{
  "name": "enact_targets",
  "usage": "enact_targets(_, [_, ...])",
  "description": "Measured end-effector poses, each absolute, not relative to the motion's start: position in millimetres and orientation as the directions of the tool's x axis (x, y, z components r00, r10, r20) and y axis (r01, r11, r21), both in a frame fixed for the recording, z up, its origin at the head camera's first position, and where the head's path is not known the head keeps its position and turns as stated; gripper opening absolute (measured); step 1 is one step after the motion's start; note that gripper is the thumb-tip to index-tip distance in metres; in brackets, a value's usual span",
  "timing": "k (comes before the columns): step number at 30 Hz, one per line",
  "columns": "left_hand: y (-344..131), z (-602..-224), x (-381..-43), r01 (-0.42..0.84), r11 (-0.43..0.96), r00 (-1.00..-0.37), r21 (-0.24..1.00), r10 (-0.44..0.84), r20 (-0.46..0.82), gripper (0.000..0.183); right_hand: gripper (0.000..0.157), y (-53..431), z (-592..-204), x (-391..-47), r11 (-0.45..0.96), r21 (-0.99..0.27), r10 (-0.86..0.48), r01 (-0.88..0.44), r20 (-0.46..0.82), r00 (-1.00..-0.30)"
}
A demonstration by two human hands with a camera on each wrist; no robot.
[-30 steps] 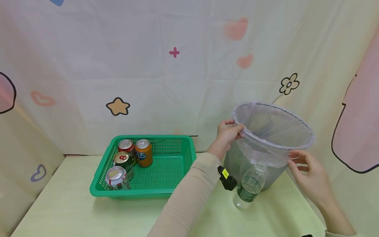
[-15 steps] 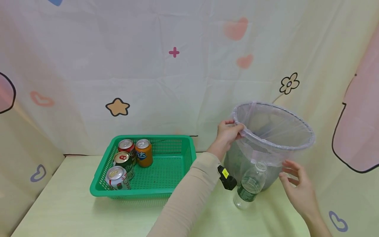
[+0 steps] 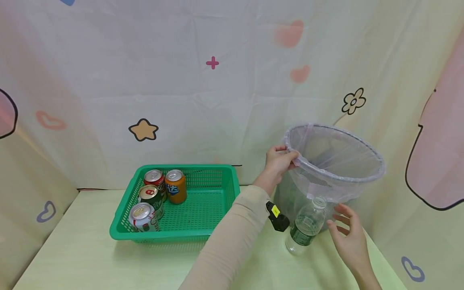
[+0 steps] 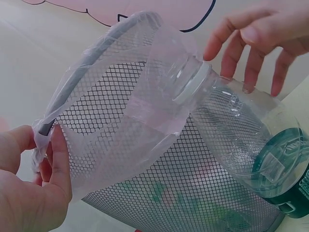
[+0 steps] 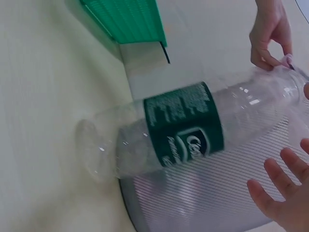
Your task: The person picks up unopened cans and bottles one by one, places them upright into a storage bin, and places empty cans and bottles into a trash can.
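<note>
My left hand point(image 3: 279, 163) pinches the rim of a grey mesh trash bin point(image 3: 286, 197) between thumb and fingers. A thin pale-pink bin liner point(image 3: 319, 187) is folded over that rim, and a bunch of it lies in the grip. In front of the bin stands a clear plastic bottle point(image 3: 307, 225) with a green label point(image 5: 183, 125) and no cap. Just right of the bottle is my right hand point(image 3: 349, 241), its fingers spread and loosely bent, holding nothing. The left wrist view has those fingers point(image 4: 231, 55) close to the bottle's neck; whether they touch cannot be told.
A green plastic basket point(image 3: 203, 235) sits on the left of the pale table point(image 3: 90, 266). Several drink cans stand in it, among them an orange can point(image 3: 176, 189) and a white can point(image 3: 143, 217). A patterned curtain point(image 3: 217, 100) hangs behind.
My right hand has left the right side of the bin's rim and moved down and left, towards the bottle. My left hand keeps its hold on the rim.
</note>
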State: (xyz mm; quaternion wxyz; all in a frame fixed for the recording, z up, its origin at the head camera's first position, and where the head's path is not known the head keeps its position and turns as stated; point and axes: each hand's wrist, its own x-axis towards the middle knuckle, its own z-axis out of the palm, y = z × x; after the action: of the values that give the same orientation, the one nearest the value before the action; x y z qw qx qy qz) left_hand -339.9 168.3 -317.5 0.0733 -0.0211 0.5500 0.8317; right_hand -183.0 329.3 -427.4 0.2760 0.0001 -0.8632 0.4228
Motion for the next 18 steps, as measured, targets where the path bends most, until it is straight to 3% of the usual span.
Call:
enact_targets(7, [168.4, -318.3, -340.2, -0.139, -0.388, -0.989, 0.911, 0.099, -0.109, 0.031, 0.071, 309.1, -438.8, -187.4, 0.615, -0.771, 0.281, -0.166, 0.411, -0.867])
enact_targets(18, [169.7, -318.7, -340.8, -0.137, -0.38, -0.99, 0.915, 0.089, -0.112, 0.03, 0.073, 293.9, -447.6, -193.5, 0.562, -0.819, 0.347, -0.114, 0.359, -0.867])
